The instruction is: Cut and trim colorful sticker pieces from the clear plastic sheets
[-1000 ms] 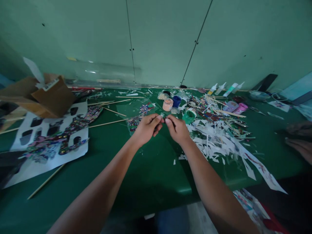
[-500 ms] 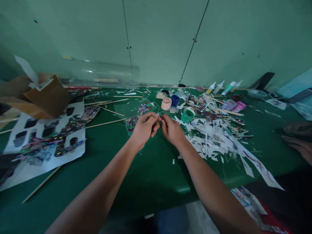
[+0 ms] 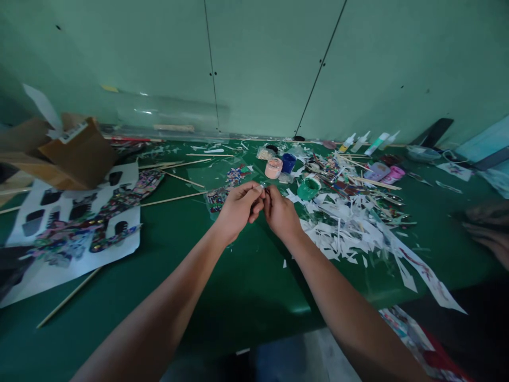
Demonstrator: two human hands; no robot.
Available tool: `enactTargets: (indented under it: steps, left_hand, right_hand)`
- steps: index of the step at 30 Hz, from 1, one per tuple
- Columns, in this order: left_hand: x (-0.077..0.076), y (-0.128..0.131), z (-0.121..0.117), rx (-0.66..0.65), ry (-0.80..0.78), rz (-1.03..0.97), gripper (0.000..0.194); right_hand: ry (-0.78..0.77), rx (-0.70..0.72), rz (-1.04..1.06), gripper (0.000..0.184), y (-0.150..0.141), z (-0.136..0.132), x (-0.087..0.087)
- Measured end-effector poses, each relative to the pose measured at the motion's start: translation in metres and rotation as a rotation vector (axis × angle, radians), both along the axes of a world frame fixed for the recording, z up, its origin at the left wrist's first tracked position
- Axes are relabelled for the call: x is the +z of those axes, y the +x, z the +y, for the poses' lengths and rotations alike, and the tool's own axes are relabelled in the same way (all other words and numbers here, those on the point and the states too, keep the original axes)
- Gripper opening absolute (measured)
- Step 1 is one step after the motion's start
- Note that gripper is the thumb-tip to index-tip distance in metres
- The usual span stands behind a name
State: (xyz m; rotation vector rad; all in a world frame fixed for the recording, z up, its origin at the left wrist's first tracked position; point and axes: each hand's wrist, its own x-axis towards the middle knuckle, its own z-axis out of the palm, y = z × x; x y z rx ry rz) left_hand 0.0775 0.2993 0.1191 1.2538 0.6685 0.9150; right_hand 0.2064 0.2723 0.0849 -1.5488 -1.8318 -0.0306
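In the head view, a tiny bit is pinched between the left hand and the right hand. The fingertips of both hands are pressed together on it, just above the green worktop. The bit is too small for its kind to be told. It is held in the air, between the two thumbs, near the pink pot.

A blue pot and a green pot are seen just behind the hands. A heap of white paper scraps is spread to the right. A big printed sheet and a brown box are seen on the left. Thin sticks are laid between them. Another person's hand is seen at the far right edge.

It looks like a fiddly step of picking or peeling is in hand. A soft, steady pull would likely be called for next.
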Motion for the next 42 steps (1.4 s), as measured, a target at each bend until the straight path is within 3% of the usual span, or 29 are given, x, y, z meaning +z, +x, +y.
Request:
enactTargets:
  steps: [4, 12, 21, 33, 42]
  left_hand:
    - [0.001, -0.003, 0.002, -0.024, -0.011, 0.017, 0.021]
    - [0.005, -0.012, 0.006, -0.151, -0.025, 0.032, 0.024]
    - [0.011, -0.011, 0.005, -0.094, 0.049, 0.096, 0.025]
    - [0.007, -0.009, 0.005, -0.073, -0.045, 0.047, 0.023]
    - [0.005, -0.009, 0.006, -0.055, -0.008, 0.017, 0.023]
  right_hand:
    - [-0.014, -0.002, -0.003, 0.021, 0.001, 0.000, 0.003]
    - [-0.064, 0.149, 0.096, 0.017, 0.010, 0.000, 0.009]
    - [-0.025, 0.100, 0.122, 0.014, 0.001, -0.003, 0.007]
    - [-0.015, 0.072, 0.054, 0.017, 0.002, -0.004, 0.007]
    - [0.050, 0.045, 0.082, 0.020, -0.003, -0.004, 0.008]
